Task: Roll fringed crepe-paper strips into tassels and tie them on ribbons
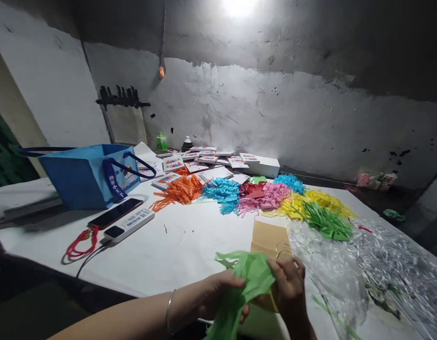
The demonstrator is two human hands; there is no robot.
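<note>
Near the front edge of the table, both hands hold a bunch of light green tissue paper [252, 278] with fringed ends. My left hand [220, 290], with a silver bangle at the wrist, is closed round its middle, thumb on top. The fingers of my right hand [289, 283] pinch its right edge. A strip of the green hangs down below my left hand. Just beyond the hands lies a piece of brown paper [270, 236], with thin curved loops beside my right hand. Part of the brown paper is hidden behind the hands.
Fringed tissue bundles, orange [183, 189], blue [222, 191], pink [275, 194], yellow [324, 200] and green [328, 221], cross the table. Clear plastic [331, 269] and silvery strips [395, 259] lie right. A blue bag [75, 179], phone [115, 212] and white power strip [130, 224] are left; flat printed boxes [204, 158] pile behind.
</note>
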